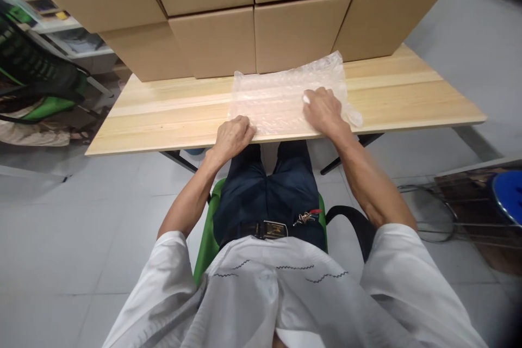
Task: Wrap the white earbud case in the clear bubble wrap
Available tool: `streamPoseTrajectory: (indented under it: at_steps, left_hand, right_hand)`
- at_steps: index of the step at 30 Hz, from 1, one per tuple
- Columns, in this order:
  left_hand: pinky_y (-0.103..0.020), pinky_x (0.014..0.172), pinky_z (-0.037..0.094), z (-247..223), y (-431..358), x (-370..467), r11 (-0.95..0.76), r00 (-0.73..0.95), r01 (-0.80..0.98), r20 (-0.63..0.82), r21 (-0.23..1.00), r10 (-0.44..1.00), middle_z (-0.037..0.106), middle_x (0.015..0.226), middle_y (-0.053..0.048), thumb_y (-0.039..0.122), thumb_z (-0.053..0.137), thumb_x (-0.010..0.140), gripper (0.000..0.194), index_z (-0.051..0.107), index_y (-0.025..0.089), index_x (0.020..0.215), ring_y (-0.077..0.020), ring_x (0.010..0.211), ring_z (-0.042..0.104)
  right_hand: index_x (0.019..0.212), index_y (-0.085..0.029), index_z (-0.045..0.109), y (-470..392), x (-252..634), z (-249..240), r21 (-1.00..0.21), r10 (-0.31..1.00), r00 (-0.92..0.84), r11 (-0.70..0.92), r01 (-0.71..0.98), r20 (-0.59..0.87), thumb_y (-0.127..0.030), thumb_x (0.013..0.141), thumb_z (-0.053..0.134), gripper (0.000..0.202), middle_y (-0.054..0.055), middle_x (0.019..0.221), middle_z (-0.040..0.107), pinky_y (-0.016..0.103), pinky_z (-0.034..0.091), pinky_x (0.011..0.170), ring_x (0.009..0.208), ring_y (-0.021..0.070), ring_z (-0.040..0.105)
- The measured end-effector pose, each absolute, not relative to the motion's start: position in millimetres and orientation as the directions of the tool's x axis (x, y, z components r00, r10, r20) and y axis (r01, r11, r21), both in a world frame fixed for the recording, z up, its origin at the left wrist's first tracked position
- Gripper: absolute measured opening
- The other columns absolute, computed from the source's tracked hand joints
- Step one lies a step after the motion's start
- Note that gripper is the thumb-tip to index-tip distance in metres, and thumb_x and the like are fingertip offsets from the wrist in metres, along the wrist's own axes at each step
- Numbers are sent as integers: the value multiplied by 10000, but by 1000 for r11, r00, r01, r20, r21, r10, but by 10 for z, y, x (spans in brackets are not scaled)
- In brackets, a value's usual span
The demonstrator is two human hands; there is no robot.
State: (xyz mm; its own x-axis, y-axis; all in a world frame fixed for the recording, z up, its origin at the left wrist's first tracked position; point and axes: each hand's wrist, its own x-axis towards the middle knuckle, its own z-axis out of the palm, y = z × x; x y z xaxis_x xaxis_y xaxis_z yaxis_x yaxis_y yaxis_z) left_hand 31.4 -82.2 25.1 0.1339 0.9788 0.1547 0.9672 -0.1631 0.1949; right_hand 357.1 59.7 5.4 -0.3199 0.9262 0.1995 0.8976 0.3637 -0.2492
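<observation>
**Both hands on a sheet of bubble wrap at the table's near edge**

A sheet of bubble wrap (285, 95) lies flat on the wooden table (163, 114), a little right of the table's middle, its near edge running along the table's front edge and its far edge close to the stacked cardboard boxes (255, 38) at the back. One corner of the sheet sticks out crumpled to the right.

The left hand (232, 138) rests at the sheet's near left corner, right at the table's edge. Its fingers are curled under, knuckles up, pressing on or pinching the corner of the wrap (which of the two cannot be told, since the fingertips are hidden under the hand).

The right hand (324, 109) lies on top of the sheet toward its right side, palm down, fingers bent loosely and close together. Something small and white shows at its fingertips; what it is cannot be made out. The hand presses on the wrap rather than closing around it.

The person sits on a green chair (206, 239), knees under the table, wearing a white shirt and dark trousers. A blue stool (509, 193) stands on the floor at the far right, beside a wire rack (448, 212).
</observation>
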Motion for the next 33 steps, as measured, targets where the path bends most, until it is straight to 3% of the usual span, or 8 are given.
streamPoseTrajectory:
  at_steps: [3, 6, 10, 12, 16, 18, 25, 33]
  left_hand:
    - [-534, 1228, 711, 365, -743, 379, -103, 82, 981, 129, 166, 988, 932, 1434, -229, 479, 549, 1305, 434, 869, 195, 1373, -426, 1386, 914]
    - [-554, 1386, 647, 404, -466, 418, -112, 68, 957, 168, 269, 983, 899, 1649, -233, 591, 460, 1349, 635, 763, 179, 1725, -427, 1600, 852]
    - [-511, 1612, 430, 296, 53, 467, -198, 129, 872, 180, 448, 975, 560, 2074, -183, 692, 186, 1372, 879, 511, 189, 2016, -337, 1982, 504]
    - [-541, 1660, 337, 199, 229, 485, -152, 124, 875, 91, 460, 988, 468, 2127, -142, 661, 160, 1374, 863, 487, 224, 2043, -316, 2035, 394]
    - [-702, 1688, 189, 44, 332, 494, -133, 149, 946, -31, 294, 988, 357, 2170, -163, 593, 339, 1357, 814, 477, 190, 2050, -416, 2072, 264]
    - [-724, 1685, 184, 10, 332, 503, -153, 163, 959, -22, 238, 986, 317, 2178, -210, 591, 407, 1335, 857, 443, 126, 2054, -457, 2072, 247]
    - [-693, 1687, 197, -11, 279, 498, -58, 57, 975, 13, 214, 998, 299, 2148, -345, 682, 505, 1285, 1039, 390, -41, 2022, -514, 2059, 266]
    - [-780, 1652, 264, -194, -27, 435, -27, -3, 967, 115, 253, 993, 394, 2062, -444, 703, 581, 1250, 1070, 473, -105, 1944, -582, 2006, 374]
  right_hand:
    - [1807, -65, 705, 699, 3882, -9, -313, 936, -238, 314, 896, 258, -673, 1309, 187, 941, 402, 1761, 737, 943, 519, 1367, 1731, 669, 602]
    - [1957, -83, 566, 570, 3615, 33, -351, 909, -302, 394, 850, 289, -674, 1310, 262, 928, 328, 1961, 625, 950, 368, 1514, 1888, 631, 466]
    - [2038, -103, 438, 280, 2717, 203, -328, 749, -637, 658, 678, 185, -543, 1341, 370, 827, 204, 2069, 536, 691, 331, 1643, 1933, 447, 486]
    - [2039, -72, 409, 243, 2406, 246, -315, 689, -719, 705, 635, 91, -415, 1348, 361, 773, 167, 2150, 382, 551, 303, 1659, 1995, 358, 394]
    - [1997, -26, 487, 491, 2487, 107, -313, 712, -701, 659, 684, -31, -364, 1311, 395, 770, 206, 2165, 303, 614, 229, 1678, 2036, 413, 301]
    - [2030, -70, 461, 738, 2748, -27, -353, 753, -658, 618, 702, 8, -465, 1298, 429, 832, 198, 2161, 331, 672, 237, 1677, 2038, 434, 297]
    - [2034, 33, 362, 1286, 3499, -273, -322, 879, -476, 461, 827, 35, -780, 1300, 369, 1095, 340, 2144, 289, 721, 215, 1659, 2031, 523, 272]
    - [1978, 105, 421, 1277, 3909, -82, -254, 916, -402, 392, 884, 14, -591, 1286, 392, 982, 357, 2112, 357, 618, 288, 1652, 2012, 478, 352]
